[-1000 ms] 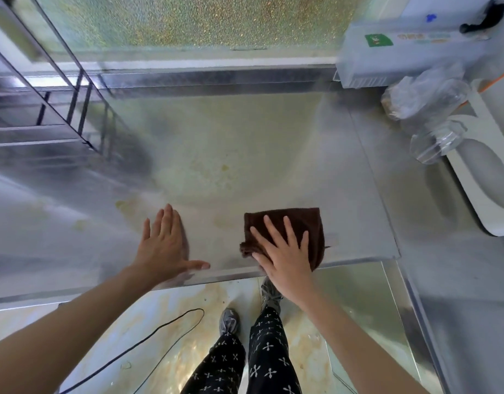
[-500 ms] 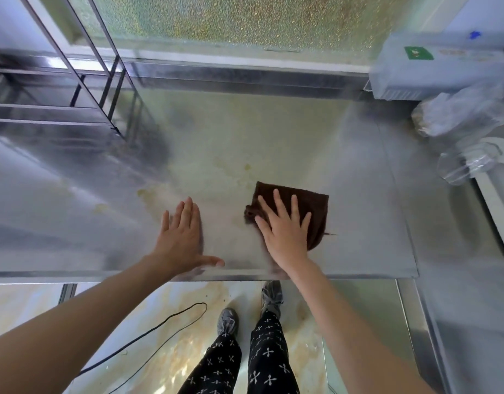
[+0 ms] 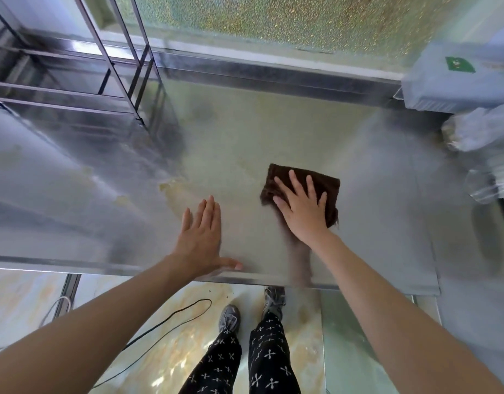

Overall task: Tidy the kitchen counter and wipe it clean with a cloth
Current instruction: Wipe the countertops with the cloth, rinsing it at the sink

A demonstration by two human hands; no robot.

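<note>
The right hand [image 3: 302,209] is lying flat, fingers spread, pressing down on a folded brown cloth [image 3: 324,183] rather than pinching it; the cloth is sitting on the steel counter [image 3: 387,223], right of centre and set back from the front edge. The cloth's long axis is running roughly left to right, tilted slightly, with its far and right margins showing beyond the fingertips and its near part lying under the palm. The left hand [image 3: 201,237] is resting open and empty, palm down on bare steel just beside the front edge, thumb lying along that edge; it is bracing, by appearance, not wiping. The yellowish residue [image 3: 171,187] is lying left of the cloth and beyond the left hand, so the wiping hand is the farther of the two from it; reaching it probably calls for a leftward sweep passing above the left hand's fingertips. Open room is lying ahead toward the rear wall and leftward up to the wire rack [image 3: 123,89]. To the right, clear plastic bags [image 3: 483,132] are crowding the counter near a white appliance [image 3: 458,86], limiting travel there.
</note>
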